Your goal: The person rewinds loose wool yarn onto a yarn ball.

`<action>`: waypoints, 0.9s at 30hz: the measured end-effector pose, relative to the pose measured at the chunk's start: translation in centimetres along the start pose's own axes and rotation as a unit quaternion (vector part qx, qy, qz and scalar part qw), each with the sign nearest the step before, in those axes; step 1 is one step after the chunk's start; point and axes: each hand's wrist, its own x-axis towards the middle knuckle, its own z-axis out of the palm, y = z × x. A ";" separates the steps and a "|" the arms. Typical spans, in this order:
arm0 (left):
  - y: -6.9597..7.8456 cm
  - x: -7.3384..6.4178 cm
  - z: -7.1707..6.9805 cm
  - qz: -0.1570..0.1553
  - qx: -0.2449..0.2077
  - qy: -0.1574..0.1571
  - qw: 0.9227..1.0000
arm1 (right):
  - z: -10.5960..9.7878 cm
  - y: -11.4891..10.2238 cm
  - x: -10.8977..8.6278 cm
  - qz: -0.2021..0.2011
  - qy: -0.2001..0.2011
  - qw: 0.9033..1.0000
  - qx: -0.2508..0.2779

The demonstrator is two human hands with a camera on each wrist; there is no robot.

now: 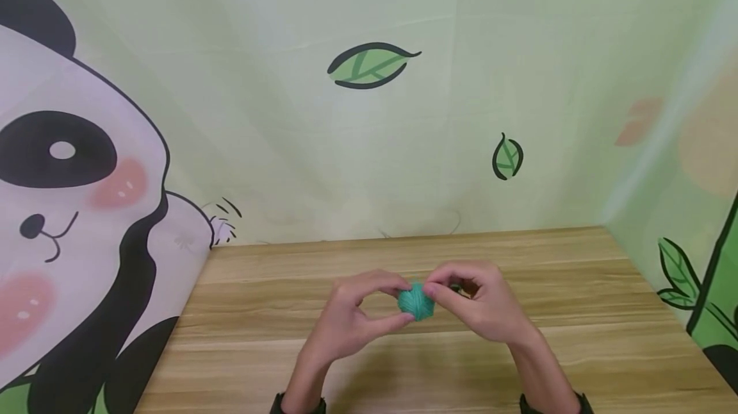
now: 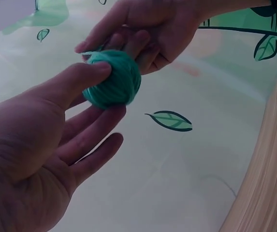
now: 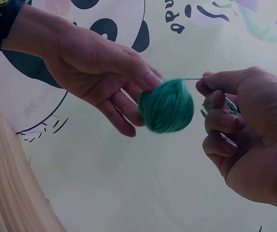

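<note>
A small ball of teal yarn is held above the wooden table between the thumb and fingers of my left hand. In the left wrist view the thumb presses one side of the yarn ball while fingers support it from below. My right hand is just right of the ball. Its thumb and index finger pinch a strand of yarn that runs taut from the top of the ball, as the right wrist view shows. More of the strand loops among the right hand's curled fingers.
The wooden table lies beneath both hands. Behind it hangs a pale green backdrop printed with leaves, with a large panda picture at the left. Dark cuffs circle both wrists.
</note>
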 end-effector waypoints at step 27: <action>0.4 -0.3 -0.5 -0.012 -0.122 0.036 0.992 | 0.4 1.2 0.2 0.101 0.015 0.990 -0.093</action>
